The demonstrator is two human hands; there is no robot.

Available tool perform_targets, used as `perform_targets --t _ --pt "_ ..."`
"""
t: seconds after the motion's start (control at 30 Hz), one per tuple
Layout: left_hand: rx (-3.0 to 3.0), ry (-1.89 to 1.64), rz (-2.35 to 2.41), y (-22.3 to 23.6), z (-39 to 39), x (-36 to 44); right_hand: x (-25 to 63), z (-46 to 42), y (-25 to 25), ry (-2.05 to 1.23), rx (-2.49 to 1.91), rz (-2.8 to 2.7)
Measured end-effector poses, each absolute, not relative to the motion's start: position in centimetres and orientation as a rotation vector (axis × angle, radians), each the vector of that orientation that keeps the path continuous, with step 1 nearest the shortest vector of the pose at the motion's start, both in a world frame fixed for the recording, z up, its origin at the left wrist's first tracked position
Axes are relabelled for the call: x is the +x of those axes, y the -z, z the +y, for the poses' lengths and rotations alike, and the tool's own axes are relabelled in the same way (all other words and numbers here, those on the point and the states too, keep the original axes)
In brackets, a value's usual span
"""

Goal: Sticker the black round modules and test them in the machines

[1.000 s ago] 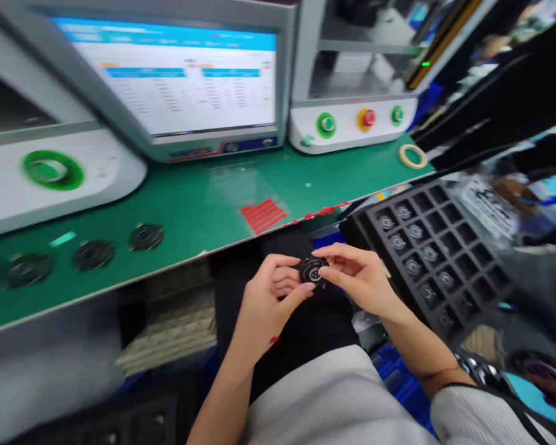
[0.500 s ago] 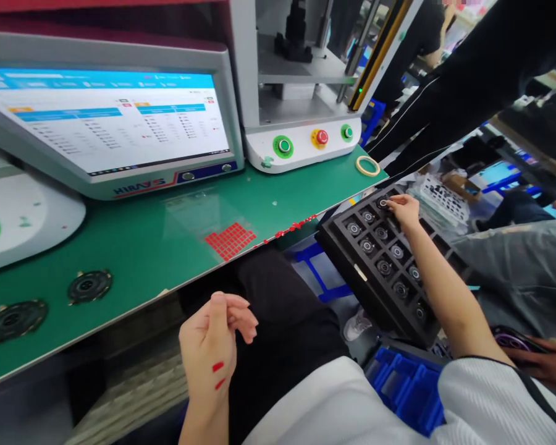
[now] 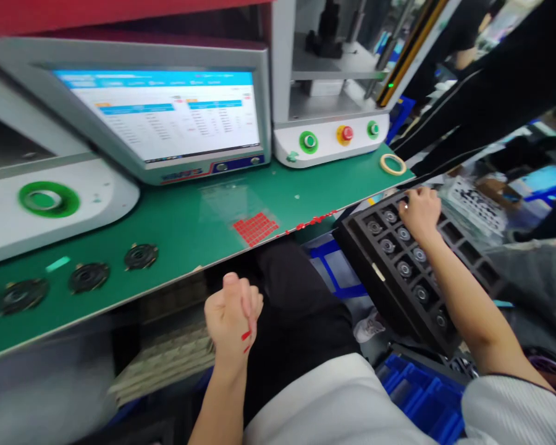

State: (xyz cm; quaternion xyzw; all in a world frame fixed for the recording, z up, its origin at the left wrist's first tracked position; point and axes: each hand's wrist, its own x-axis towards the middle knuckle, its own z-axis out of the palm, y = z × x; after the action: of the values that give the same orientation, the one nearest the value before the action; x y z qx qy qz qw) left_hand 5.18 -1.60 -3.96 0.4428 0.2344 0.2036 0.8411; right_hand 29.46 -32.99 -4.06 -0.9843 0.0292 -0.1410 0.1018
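My right hand reaches out over the far end of a black compartment tray held at a slant beside the bench. Its fingers curl down into the cells and their tips are hidden. Several small round black parts sit in the tray's left columns. My left hand hangs in a loose fist over my lap, below the bench edge, with nothing visible in it. Two small red stickers cling to its wrist.
On the green bench lie several black disc parts, a sheet of red stickers and a tape roll. Behind stand a monitor and a button-fronted machine. A blue crate sits below; another person's dark sleeve crosses at right.
A second ago both hands held a round black part together over my lap. My right hand then carried it out to the tray; my left hand stayed and closed into a fist.
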Motion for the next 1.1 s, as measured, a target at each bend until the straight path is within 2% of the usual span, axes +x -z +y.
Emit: perform_targets --t 0.1,0.13,0.23,0.3,0.4,0.57,0.87,1.0,1.1 --pt "0.889 -0.477 0.476 3.7 -1.7 5.5 23.4 -26.6 2.4 0.759 -2.632 -0.398" --pt "0.885 -0.5 0.47 3.6 -1.7 5.7 20.8 -24.3 2.0 0.769 -2.457 -0.592" --pt "0.919 -0.601 0.452 3.4 -1.6 5.9 12.9 -18.3 1.6 0.352 -2.025 -0.887" --pt "0.961 -0.679 0.456 3.2 -1.4 5.8 8.9 -15.3 1.9 0.034 -1.739 -0.846" --pt "1.014 -0.796 0.475 2.9 -1.2 5.3 5.7 -12.5 2.6 -0.196 -1.48 -0.676" --pt "1.1 -0.894 0.512 3.1 -0.9 4.6 4.8 -11.2 2.6 -0.313 -1.381 -0.491" --pt "1.225 -0.799 0.49 3.5 -1.2 4.4 6.2 -11.4 2.0 -0.56 -1.302 -0.358" --pt "1.23 -0.807 0.461 3.7 -1.5 4.4 6.7 -11.8 2.1 -0.549 -1.316 -0.447" --pt "1.256 -0.809 0.472 3.6 -1.6 4.5 6.8 -12.3 2.2 -0.396 -1.376 -0.639"
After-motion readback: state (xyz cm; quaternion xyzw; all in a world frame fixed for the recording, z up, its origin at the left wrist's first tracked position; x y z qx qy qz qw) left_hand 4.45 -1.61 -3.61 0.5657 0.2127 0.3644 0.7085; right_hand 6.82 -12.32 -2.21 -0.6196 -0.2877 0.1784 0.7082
